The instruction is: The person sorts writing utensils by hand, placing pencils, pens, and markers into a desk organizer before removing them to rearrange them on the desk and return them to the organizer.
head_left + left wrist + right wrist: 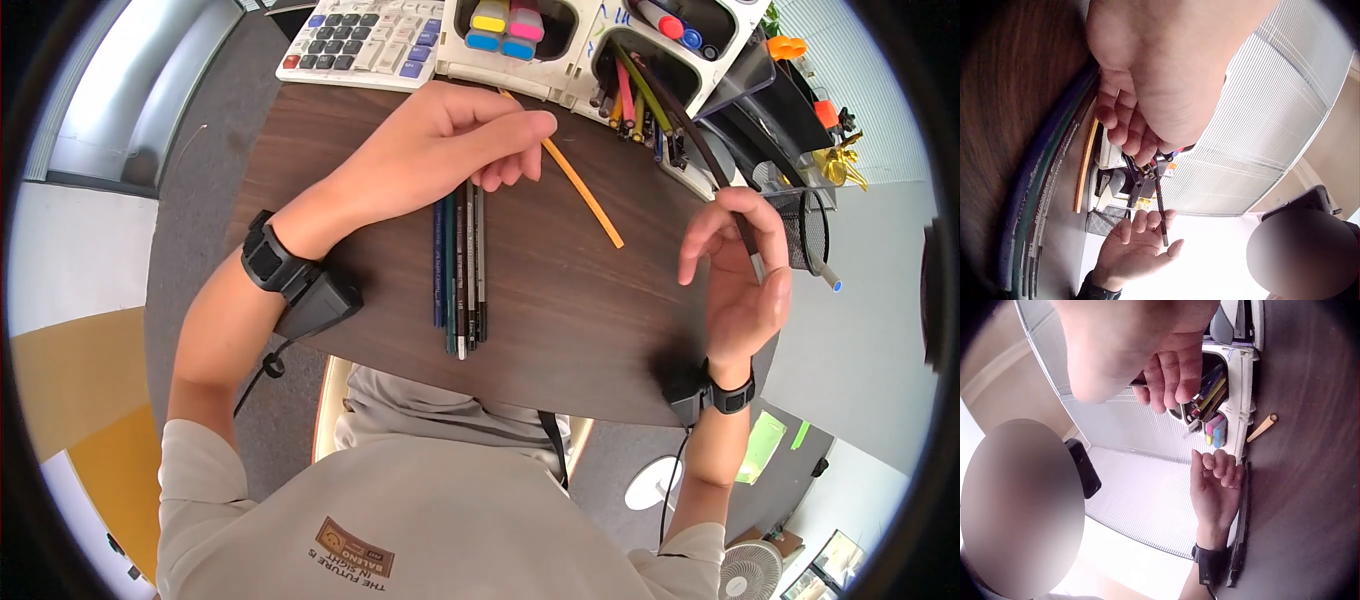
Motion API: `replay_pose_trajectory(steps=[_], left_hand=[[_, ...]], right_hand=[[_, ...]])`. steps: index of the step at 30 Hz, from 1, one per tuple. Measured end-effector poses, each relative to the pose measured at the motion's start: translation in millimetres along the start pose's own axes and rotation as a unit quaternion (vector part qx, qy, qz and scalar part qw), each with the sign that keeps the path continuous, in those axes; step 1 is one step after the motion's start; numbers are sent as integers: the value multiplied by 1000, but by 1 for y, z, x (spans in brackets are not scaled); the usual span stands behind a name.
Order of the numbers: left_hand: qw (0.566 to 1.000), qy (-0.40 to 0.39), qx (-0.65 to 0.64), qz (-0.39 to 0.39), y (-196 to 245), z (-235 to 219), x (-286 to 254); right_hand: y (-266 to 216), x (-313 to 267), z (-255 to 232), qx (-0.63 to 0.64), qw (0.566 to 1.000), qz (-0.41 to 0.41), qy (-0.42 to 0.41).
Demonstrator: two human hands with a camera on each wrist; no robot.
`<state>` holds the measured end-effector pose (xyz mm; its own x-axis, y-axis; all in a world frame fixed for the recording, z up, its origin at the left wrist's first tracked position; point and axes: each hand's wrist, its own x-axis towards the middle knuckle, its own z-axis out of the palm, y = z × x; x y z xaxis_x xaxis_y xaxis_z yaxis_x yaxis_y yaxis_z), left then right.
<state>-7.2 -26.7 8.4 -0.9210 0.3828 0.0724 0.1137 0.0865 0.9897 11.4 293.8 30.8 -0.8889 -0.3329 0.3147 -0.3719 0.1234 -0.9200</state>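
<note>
Holding a dark pencil [707,155] in the right hand [740,300], with bent fingers around its near part, up over the right side of the desk [580,330]! Pointing the far end towards the white organizer [585,75], overlapping there with the pencils [628,95] packed in one compartment; hard to tell whether touching them or only passing in front. Seen again from the left wrist, slim and dark against those fingers.

Over to the left hand [460,140]: loosely curled, with the thumb along the bent fingers, poised over the far end of a row of pencils [461,270]. Lined up side by side on the desk there, blue and green at the left, then darker ones, close together. Just to the right, slanted and well apart from the row at its near end, an orange pencil [585,192], with its far part passing behind the left hand in the head view.

And along the back, a white calculator [360,45] left of the organizer, bright highlighters [525,25] standing in one compartment, markers [670,25] in another. Further right, beyond the right hand, a black mesh cup [800,235].
</note>
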Motion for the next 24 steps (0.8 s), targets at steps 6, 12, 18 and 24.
replay_pose_trajectory(steps=[6,12,18,24], left_hand=[[1000,-7,-8,7,0,0,0],[1000,-2,-1,-4,1,1,-2],[1000,-6,-10,7,0,0,0],[1000,-18,0,17,-2,-2,1]], right_hand=[[-3,1,4,-9,1000,-15,-19],[12,-2,-3,-10,998,-62,-8],[2,11,21,-10,999,-38,18],[2,6,12,-16,999,-50,1]])
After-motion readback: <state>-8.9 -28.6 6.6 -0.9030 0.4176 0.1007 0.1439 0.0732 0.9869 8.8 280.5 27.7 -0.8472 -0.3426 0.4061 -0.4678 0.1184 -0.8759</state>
